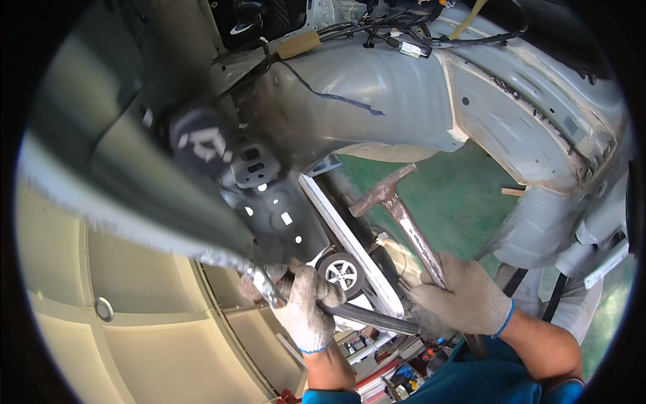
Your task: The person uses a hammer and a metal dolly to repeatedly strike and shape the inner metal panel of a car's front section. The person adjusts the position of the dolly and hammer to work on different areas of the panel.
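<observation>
- the right hand [468, 296], in a pale knit glove with a blue cuff, is curled firmly round the handle of a worn, rust-brown metal hammer [417, 236].
- the hammer's long axis runs from that hand toward the far left; its head sits crosswise at the far end, the thicker face turned left and near, the narrower end right and far.
- the left hand [306, 306], gloved the same way, is closed round a dark grey metal bar [373, 316]; its fingers are partly hidden.
- the bar stretches right and slightly near from the left hand, its right end short of the right hand.
- the key relation: the rough edge [259, 281] of a grey sheet-metal panel [155, 182] lies just left of the left hand, much nearer to it than to the right hand; the hammer head is well apart, to the far right of that edge. whether glove and edge touch, i cannot tell.
- beyond the hammer lie a green floor [441, 188] and, farther, a rounded grey wheel-arch panel [377, 81] under black wiring [350, 28].
</observation>
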{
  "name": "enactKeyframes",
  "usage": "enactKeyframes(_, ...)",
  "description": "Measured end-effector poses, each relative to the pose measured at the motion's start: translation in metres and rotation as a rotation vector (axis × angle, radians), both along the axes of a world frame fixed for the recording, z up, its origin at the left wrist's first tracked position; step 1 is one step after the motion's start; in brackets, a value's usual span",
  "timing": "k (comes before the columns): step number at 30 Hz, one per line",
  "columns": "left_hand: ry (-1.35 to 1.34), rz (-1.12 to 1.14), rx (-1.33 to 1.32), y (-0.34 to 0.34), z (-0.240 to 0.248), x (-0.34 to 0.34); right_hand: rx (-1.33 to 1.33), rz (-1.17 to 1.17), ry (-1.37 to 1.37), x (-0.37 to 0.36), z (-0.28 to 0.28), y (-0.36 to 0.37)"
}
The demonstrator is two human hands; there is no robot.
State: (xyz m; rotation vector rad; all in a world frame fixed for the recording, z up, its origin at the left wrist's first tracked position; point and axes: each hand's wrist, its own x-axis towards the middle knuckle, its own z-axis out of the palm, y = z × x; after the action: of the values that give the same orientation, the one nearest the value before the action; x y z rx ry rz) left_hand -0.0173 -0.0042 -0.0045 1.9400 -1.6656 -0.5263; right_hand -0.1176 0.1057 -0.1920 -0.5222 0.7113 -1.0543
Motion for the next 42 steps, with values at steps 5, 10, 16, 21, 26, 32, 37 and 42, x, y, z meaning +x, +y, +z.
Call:
enactKeyframes(5,0.277,-0.059,0.172,0.013,0.010,0.019,0.057,0.000,0.022,-0.008,0.023,-0.010)
enactKeyframes(10,0.363,0.071,0.092,0.046,0.010,0.059,0.149,-0.015,0.045,-0.022,0.059,-0.017)
enactKeyframes(16,0.632,0.169,0.304,0.042,-0.018,0.115,0.106,0.142,0.454,-0.037,0.098,-0.015)
enactKeyframes(21,0.819,0.139,0.420,0.038,-0.059,0.151,0.327,0.002,0.482,-0.032,0.102,0.034)
enactKeyframes(26,1.067,0.175,0.494,0.026,-0.078,0.168,0.459,-0.160,0.433,-0.005,0.110,0.072)
enactKeyframes(32,1.190,0.066,0.423,-0.005,-0.073,0.169,0.433,-0.346,0.463,0.019,0.134,0.083)
enactKeyframes(37,1.249,-0.028,0.443,-0.021,-0.063,0.159,0.441,-0.414,0.537,0.026,0.148,0.084)
enactKeyframes(42,1.173,-0.119,0.391,-0.033,-0.051,0.150,0.396,-0.463,0.616,0.028,0.157,0.081)
